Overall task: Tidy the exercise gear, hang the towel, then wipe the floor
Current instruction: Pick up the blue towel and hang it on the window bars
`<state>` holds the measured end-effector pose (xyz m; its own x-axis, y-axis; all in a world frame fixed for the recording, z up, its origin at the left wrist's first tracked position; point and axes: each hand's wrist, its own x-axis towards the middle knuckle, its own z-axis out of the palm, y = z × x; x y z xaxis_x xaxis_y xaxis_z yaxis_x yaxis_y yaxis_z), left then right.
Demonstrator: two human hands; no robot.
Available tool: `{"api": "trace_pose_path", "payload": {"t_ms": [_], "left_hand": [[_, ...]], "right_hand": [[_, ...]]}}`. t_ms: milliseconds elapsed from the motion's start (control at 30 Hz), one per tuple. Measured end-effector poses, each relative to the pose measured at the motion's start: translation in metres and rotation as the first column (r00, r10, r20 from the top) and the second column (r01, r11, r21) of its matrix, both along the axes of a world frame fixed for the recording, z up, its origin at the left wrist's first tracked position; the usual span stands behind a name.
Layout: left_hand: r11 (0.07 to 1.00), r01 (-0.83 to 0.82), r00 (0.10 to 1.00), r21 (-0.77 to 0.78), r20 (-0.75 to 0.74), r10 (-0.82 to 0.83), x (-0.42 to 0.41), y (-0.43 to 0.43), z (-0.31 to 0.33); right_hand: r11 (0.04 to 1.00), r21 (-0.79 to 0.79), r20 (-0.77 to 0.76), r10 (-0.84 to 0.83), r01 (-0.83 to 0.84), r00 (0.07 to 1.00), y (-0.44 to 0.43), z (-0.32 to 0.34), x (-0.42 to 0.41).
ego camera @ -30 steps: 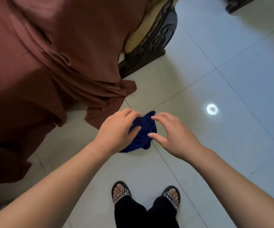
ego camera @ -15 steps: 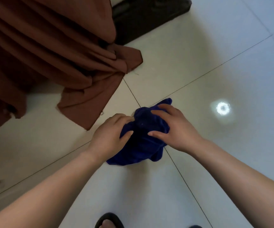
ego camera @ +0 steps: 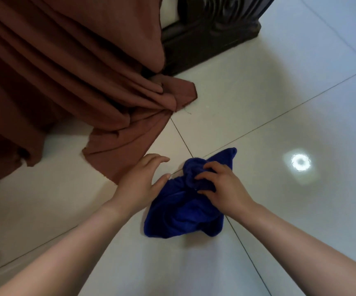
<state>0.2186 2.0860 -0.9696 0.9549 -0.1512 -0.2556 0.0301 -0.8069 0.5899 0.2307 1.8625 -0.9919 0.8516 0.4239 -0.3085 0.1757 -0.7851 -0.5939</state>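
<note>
Right hand (ego camera: 222, 189) pressed down on the blue cloth (ego camera: 181, 212), fingers curled into its bunched top; left hand (ego camera: 143, 180) spread open at its left edge. Cloth lay crumpled on the pale tiled floor (ego camera: 279, 103), near the brown drape (ego camera: 76, 82). Best flattened first, then wiped with even pressure.

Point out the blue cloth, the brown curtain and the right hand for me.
blue cloth (ego camera: 179, 218): head view, bunched lower middle.
brown curtain (ego camera: 76, 82): head view, folded drape.
right hand (ego camera: 222, 186): head view, back of hand on the cloth.
</note>
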Motion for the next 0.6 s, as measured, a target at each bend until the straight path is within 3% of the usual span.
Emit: {"api": "trace_pose_path", "payload": {"t_ms": [133, 267, 600], "left_hand": [[0.999, -0.032, 0.999, 0.006, 0.030, 0.031, 0.001, -0.006, 0.043], [1.000, -0.001, 0.999, -0.016, 0.053, 0.002, -0.012, -0.018, 0.131], [0.998, 0.041, 0.995, -0.057, 0.088, -0.036, -0.035, -0.055, 0.508]], "right_hand": [[0.993, 0.081, -0.015, -0.080, 0.081, 0.997, -0.002, 0.042, -0.002], [0.963, 0.157, -0.029, -0.216, 0.218, 0.976, 0.001, 0.134, -0.014], [0.876, 0.223, -0.078, -0.422, 0.428, 0.903, -0.049, 0.538, -0.056]]}}
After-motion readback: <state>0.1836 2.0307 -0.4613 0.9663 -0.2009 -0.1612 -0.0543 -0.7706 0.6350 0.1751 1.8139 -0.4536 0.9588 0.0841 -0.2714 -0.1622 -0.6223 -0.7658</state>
